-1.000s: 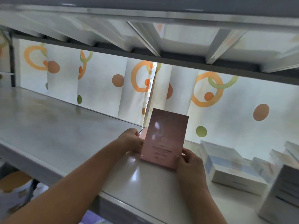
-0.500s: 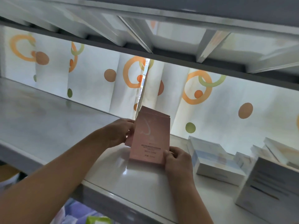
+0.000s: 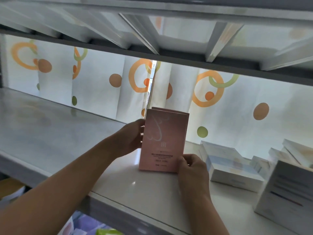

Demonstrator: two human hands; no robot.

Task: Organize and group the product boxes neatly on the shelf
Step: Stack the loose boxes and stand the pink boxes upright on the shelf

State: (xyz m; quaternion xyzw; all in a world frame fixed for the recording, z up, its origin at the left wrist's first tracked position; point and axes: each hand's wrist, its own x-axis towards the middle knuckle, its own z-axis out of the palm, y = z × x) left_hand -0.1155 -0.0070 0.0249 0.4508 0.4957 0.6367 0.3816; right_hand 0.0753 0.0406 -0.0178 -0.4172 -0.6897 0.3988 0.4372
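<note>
Pink boxes (image 3: 162, 141) stand upright on the shelf (image 3: 50, 133), two of them now squared face to face where a second ago only one showed, turned at a slant; the pair looks grouped, ready to be slid into place. The left hand (image 3: 130, 138) grips their left edge, the right hand (image 3: 191, 167) pinches the lower right corner. Leftward the shelf runs bare to the curtain (image 3: 94, 85); rightward a white box (image 3: 232, 165) lies near, others beyond it; the front lip sits close below, so pushing back or left seems safest.
</note>
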